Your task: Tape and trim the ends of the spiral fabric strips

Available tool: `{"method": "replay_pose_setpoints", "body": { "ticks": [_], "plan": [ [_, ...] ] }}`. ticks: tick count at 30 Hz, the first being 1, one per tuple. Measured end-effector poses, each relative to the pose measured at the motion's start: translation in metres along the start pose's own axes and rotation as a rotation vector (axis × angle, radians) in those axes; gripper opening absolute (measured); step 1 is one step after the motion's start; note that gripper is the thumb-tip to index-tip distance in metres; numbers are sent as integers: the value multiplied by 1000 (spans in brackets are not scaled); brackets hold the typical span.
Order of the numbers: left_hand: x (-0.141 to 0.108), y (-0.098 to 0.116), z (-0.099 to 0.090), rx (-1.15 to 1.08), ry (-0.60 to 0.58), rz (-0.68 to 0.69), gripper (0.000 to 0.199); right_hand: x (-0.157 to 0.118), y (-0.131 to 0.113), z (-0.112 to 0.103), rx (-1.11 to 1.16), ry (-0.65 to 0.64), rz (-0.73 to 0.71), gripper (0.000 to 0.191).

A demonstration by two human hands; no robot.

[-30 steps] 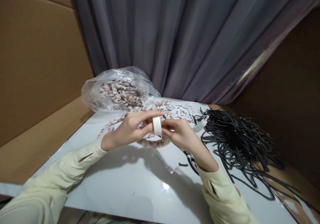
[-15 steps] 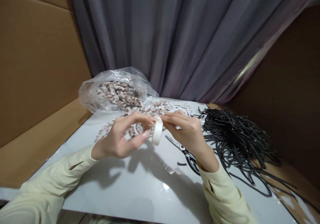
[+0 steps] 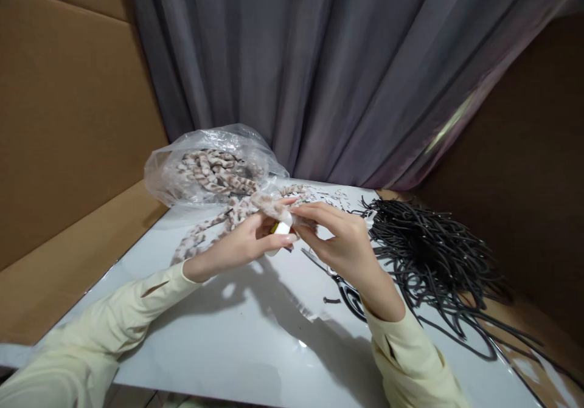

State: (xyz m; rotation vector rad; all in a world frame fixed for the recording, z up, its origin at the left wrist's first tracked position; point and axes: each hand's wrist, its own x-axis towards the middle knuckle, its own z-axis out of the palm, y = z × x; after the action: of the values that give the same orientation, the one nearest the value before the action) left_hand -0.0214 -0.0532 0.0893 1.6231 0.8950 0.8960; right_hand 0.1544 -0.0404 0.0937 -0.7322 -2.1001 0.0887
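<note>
left fingers (image 3: pixel 269 244) pinch a smooth white tape roll (image 3: pixel 282 230), right fingers (image 3: pixel 317 214) pinch fuzzy mottled cord (image 3: pixel 268 205).

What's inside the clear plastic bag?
Fluffy brown-and-white cords show through the plastic bag. Whatever lies beneath them is covered, so I can't tell.

Behind the table (image 3: pixel 219 347) hangs 1 curtain (image 3: pixel 310 79), cardboard (image 3: pixel 68 122) stands at left, and 1 pair of scissors (image 3: pixel 335 275) lies near black cords (image 3: pixel 433 250).
</note>
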Motion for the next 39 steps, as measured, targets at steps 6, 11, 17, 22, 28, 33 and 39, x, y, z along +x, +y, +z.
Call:
{"method": "replay_pose_setpoints", "body": {
  "ticks": [6,11,17,22,28,33,39],
  "plan": [
    [2,-21,0,10,-25,122,67,4,-6,-16,203,-278,196,19],
    [0,-27,2,198,-20,167,55,5,-7,-19,319,-334,238,12],
    [-2,-25,1,340,19,183,48,1,-11,-3,176,-195,152,11],
    [3,-28,-1,349,13,176,66,-2,-12,11,45,-143,129,18],
    [11,-32,-7,255,-12,159,75,-2,-10,10,74,-123,152,17],
    [13,-31,-9,248,-58,177,75,0,-5,2,272,-163,273,10],
    [12,-32,-7,292,-47,174,79,2,7,6,248,-105,243,15]
  ]
}}
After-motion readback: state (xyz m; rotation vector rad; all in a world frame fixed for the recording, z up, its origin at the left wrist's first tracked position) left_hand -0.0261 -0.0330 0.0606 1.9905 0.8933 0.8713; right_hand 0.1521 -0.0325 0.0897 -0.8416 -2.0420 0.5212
